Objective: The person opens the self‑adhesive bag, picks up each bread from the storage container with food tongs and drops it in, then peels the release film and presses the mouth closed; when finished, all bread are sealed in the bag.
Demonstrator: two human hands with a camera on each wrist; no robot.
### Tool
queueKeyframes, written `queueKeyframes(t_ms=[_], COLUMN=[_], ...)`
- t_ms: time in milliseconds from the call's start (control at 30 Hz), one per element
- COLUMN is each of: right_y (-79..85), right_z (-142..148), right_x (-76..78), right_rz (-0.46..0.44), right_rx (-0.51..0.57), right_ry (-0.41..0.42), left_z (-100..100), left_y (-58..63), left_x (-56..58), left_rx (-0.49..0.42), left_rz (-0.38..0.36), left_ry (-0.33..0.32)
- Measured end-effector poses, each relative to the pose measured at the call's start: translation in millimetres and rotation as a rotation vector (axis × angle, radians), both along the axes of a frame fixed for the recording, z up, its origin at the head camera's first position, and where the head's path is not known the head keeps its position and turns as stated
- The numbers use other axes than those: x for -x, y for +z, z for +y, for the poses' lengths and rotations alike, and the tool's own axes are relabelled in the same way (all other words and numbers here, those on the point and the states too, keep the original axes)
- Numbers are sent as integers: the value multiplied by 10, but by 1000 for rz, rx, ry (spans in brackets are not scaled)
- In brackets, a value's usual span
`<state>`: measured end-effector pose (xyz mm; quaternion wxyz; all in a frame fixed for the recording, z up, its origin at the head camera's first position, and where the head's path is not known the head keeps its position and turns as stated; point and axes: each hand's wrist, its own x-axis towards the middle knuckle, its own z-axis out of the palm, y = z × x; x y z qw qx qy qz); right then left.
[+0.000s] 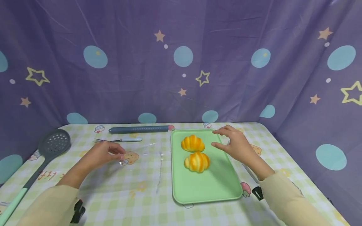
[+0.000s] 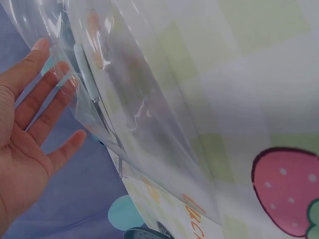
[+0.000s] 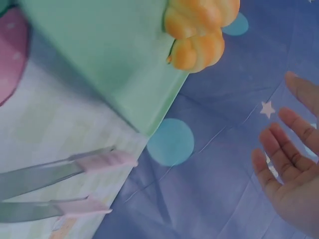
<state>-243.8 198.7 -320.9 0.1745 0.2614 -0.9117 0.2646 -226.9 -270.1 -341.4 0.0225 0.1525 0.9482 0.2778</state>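
Observation:
A clear plastic bag [image 2: 144, 114] lies over the checked cloth left of the green tray [image 1: 207, 188]. My left hand [image 1: 103, 153] pinches its edge between thumb and fingers; in the left wrist view the film bunches at the fingertips [image 2: 42, 45]. On the tray, two croissants [image 1: 193, 143] [image 1: 197, 162] lie touching, one behind the other. My right hand [image 1: 236, 144] hovers over the tray's right edge, thumb and fingers spread apart, holding nothing. It is beside the croissants without touching them.
A dark blue-grey bar [image 1: 138, 129] and a fork [image 1: 124, 140] lie at the back left. A slotted skimmer [image 1: 55, 142] is along the left edge. Pink-tipped tongs [image 3: 107, 162] lie right of the tray, partly under my right arm. A purple curtain [image 1: 135, 62] hangs behind the table.

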Motion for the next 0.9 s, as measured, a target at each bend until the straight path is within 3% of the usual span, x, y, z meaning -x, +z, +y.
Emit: queueKeyframes(t_ms=[233, 433, 900], right_y=[-77, -174, -413], right_z=[207, 377, 714], right_x=[-78, -85, -118], right_rz=[-26, -52, -248], right_rx=[33, 69, 81], right_ry=[-143, -205, -337], left_z=[-11, -14, -20], left_y=[0, -16, -10], left_x=[12, 19, 21], left_rx=[2, 4, -16], left_rz=[-2, 13, -23], left_ry=[-9, -17, -13])
